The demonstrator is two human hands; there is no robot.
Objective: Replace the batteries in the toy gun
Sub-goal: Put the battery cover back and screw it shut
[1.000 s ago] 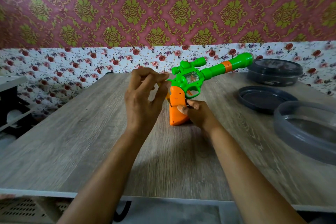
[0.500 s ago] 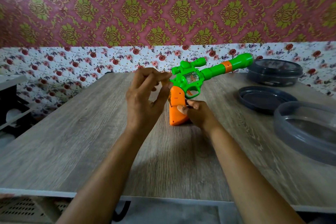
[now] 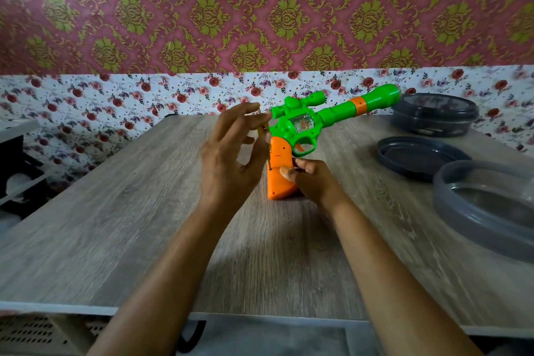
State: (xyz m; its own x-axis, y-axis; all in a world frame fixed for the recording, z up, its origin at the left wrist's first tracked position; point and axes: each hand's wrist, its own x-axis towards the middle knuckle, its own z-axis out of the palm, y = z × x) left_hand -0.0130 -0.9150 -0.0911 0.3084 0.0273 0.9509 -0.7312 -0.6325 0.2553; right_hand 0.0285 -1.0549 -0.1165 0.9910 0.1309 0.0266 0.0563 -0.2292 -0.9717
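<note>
Toy gun (image 3: 306,127), one only, is standing butt-down near the middle of the table (image 3: 115,225), its green barrel pointing up and to the right and its orange grip touching the wood. One right hand (image 3: 310,182) is gripping the lower grip, thumb pressing on its side. One left hand (image 3: 231,159) is hovering just left of the gun, fingers partly spread, pinching a thin yellow-handled tool (image 3: 263,132) whose dark tip is meeting the grip's rear edge; what kind of tool it is cannot be told. Three dark grey round pieces are sitting at the right: a lidded container (image 3: 433,114) at the back, a shallow lid (image 3: 419,157) nearer, and a translucent ring-shaped dish (image 3: 488,208) nearest. Grey wood grain is covering the table. Behind it, wallpaper is showing green damask on maroon above and small red roses on white below. No writing is reading clearly anywhere.
</note>
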